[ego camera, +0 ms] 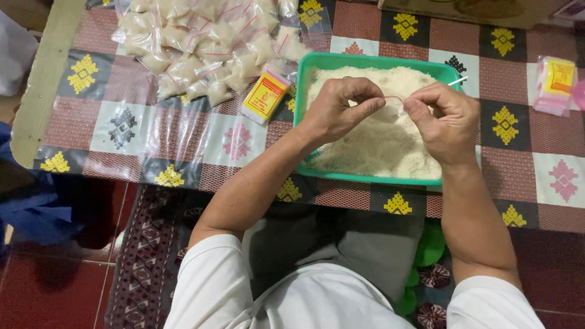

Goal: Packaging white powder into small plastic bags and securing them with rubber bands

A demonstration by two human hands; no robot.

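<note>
L hand (pixel 335 109) & R hand (pixel 448 125) both pinched on small clear bag (pixel 390 108), over green tray (pixel 301 97) w/ pale powder (pixel 378 146).

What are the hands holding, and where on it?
Both hands pinch a small clear plastic bag at its top edge, left hand at one end, right hand at the other, over the green tray of pale powder.

Between my fingers there's a tiny clear zip bag (pixel 390 109) with a red seal line. Top left sits a heap of filled clear bags (pixel 201 42), same red strips. Small yellow-and-red box (pixel 265 96) beside it, and another yellow pack in plastic (pixel 556 82) far right.
</note>
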